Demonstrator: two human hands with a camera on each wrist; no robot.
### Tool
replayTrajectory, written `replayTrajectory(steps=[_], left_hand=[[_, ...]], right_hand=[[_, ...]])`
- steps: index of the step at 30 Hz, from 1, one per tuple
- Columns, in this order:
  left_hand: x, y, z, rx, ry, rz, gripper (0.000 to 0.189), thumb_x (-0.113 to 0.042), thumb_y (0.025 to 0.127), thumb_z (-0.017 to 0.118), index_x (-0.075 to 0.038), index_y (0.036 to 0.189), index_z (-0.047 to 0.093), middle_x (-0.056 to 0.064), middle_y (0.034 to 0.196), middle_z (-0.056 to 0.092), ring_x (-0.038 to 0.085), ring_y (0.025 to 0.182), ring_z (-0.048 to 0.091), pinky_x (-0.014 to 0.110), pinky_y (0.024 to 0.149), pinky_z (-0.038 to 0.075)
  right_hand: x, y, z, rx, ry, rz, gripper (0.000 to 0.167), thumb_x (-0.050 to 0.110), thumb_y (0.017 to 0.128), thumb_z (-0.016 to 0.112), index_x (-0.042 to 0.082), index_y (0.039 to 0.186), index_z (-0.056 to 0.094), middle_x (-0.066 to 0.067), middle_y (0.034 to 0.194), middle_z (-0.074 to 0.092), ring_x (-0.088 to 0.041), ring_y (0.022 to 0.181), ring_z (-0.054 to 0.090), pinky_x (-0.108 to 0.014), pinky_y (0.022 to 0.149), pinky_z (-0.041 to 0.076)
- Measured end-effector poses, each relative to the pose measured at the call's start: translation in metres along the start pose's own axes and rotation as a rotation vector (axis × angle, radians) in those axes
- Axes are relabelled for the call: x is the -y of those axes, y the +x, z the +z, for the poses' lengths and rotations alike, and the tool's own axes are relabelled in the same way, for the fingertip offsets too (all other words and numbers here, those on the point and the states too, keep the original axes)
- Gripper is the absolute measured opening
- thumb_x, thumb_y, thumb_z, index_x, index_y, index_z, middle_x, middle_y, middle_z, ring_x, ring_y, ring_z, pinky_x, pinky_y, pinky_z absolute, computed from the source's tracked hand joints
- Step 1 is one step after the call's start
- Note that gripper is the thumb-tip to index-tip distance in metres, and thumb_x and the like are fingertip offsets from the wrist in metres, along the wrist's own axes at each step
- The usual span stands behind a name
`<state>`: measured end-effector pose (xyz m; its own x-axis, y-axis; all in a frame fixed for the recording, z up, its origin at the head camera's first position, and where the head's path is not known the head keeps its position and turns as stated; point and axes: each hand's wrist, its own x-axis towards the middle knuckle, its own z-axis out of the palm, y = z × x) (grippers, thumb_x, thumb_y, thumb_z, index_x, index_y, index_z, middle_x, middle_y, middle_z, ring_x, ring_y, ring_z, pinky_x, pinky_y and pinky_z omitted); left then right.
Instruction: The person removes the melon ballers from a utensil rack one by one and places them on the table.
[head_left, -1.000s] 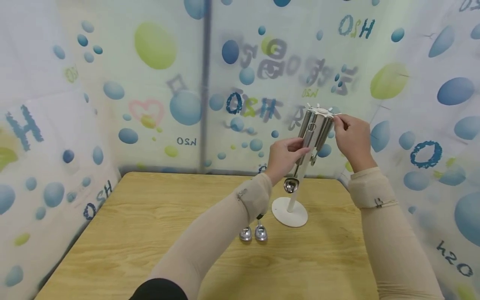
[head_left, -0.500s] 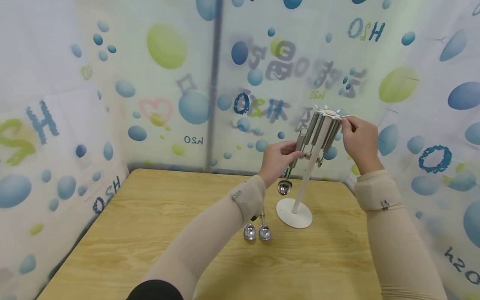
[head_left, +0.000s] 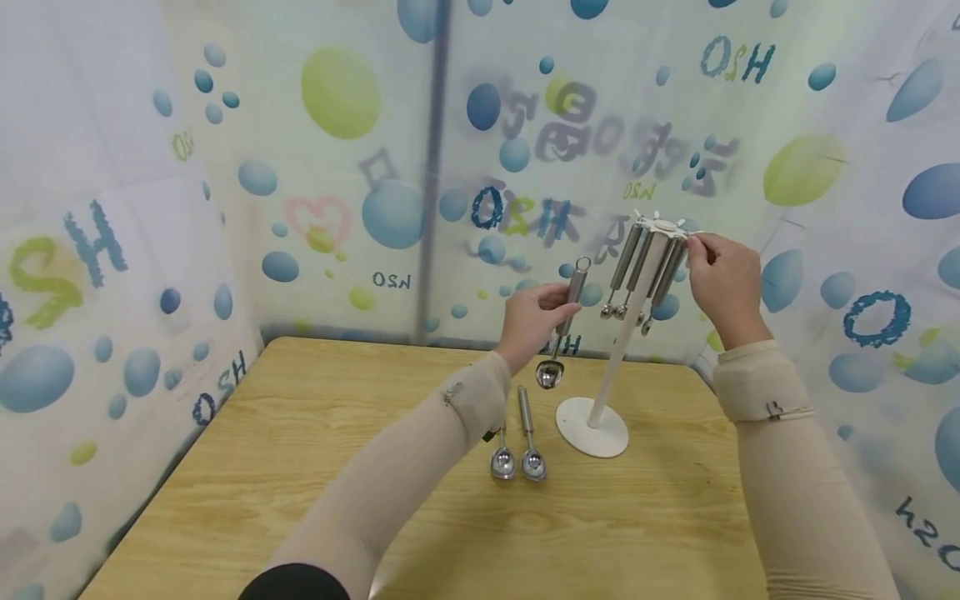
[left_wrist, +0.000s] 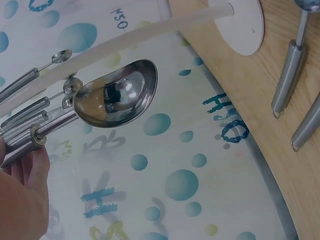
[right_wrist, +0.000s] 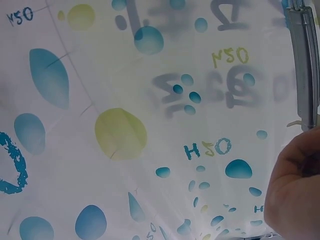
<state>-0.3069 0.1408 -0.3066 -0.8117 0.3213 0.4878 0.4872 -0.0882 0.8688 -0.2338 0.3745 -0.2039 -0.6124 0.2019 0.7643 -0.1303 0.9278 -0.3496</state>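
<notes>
- On the bench (head_left: 637,525), a little nearer its right edge than its left, two steel scoops (head_left: 534,464) lie side by side, bowls toward the near edge. These are off the stand and set down; the left one's handle is partly hidden by the sleeve in the head view.
- Beyond them, above the bench, the left hand (head_left: 531,323) pinches the handle of a third scoop (left_wrist: 97,102) between thumb and fingers. The ring end rises above the hand; the bowl hangs below it, touching nothing in view. The scoop is apart from the stand, neither laid down nor on a hook, so I judge this piece midway; whether it is coming off or going on, I cannot tell.
- The white stand (head_left: 573,429) has its round base toward the bench's far right corner, right of the held scoop. Several smaller measuring spoons (head_left: 626,265) hang from its top, bowls down; if all are to be handled, those seem left to do.
- At the top's right side, the right hand (head_left: 724,287) pinches the rim, apparently steadying it; exactly which part is unclear.
- Behind the far edge hangs a dotted curtain (head_left: 341,92).
</notes>
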Motion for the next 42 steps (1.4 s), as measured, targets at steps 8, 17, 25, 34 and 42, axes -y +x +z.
replayTrajectory(steps=[8, 17, 25, 34, 42], left_hand=[[0.02, -0.005, -0.025, -0.027, 0.062, 0.005, 0.032, -0.016, 0.092, 0.077, -0.008, 0.123, 0.073, 0.004, 0.107, 0.076, 0.012, 0.093, 0.072, 0.027, 0.079, 0.059], [0.038, -0.011, -0.05, -0.073, 0.083, -0.048, 0.033, -0.017, 0.092, 0.078, -0.008, 0.123, 0.073, 0.004, 0.107, 0.076, 0.015, 0.094, 0.071, 0.03, 0.079, 0.06], [0.048, -0.022, -0.074, -0.087, 0.116, -0.094, 0.031, -0.018, 0.091, 0.079, -0.01, 0.12, 0.074, 0.003, 0.105, 0.076, 0.016, 0.093, 0.071, 0.032, 0.079, 0.06], [0.064, -0.034, -0.091, -0.06, 0.13, -0.154, 0.029, -0.014, 0.092, 0.077, -0.007, 0.12, 0.072, 0.005, 0.105, 0.075, 0.019, 0.092, 0.072, 0.032, 0.076, 0.061], [0.083, -0.045, -0.102, -0.058, 0.138, -0.237, 0.029, -0.013, 0.092, 0.077, -0.006, 0.119, 0.072, 0.007, 0.104, 0.074, 0.021, 0.094, 0.07, 0.031, 0.077, 0.061]], right_hand=[[0.001, -0.001, -0.001, 0.028, -0.01, 0.029, 0.042, 0.027, 0.109, 0.044, -0.004, 0.118, 0.072, -0.024, 0.091, 0.069, -0.027, 0.072, 0.05, -0.032, 0.061, 0.035], [0.0, -0.001, -0.004, 0.044, 0.004, 0.059, 0.045, 0.03, 0.109, 0.044, -0.003, 0.119, 0.071, -0.021, 0.09, 0.066, -0.022, 0.07, 0.047, -0.024, 0.056, 0.033], [0.002, 0.0, -0.003, 0.037, 0.008, 0.052, 0.045, 0.03, 0.109, 0.044, -0.003, 0.119, 0.072, -0.023, 0.092, 0.068, -0.023, 0.07, 0.047, -0.024, 0.056, 0.033], [0.002, 0.001, 0.0, 0.03, 0.001, 0.039, 0.044, 0.029, 0.109, 0.045, -0.003, 0.118, 0.073, -0.022, 0.089, 0.068, -0.021, 0.066, 0.046, -0.026, 0.056, 0.032], [0.004, -0.002, -0.002, 0.042, 0.0, 0.063, 0.045, 0.029, 0.109, 0.043, -0.004, 0.121, 0.071, -0.024, 0.093, 0.068, -0.025, 0.072, 0.048, -0.027, 0.059, 0.034]])
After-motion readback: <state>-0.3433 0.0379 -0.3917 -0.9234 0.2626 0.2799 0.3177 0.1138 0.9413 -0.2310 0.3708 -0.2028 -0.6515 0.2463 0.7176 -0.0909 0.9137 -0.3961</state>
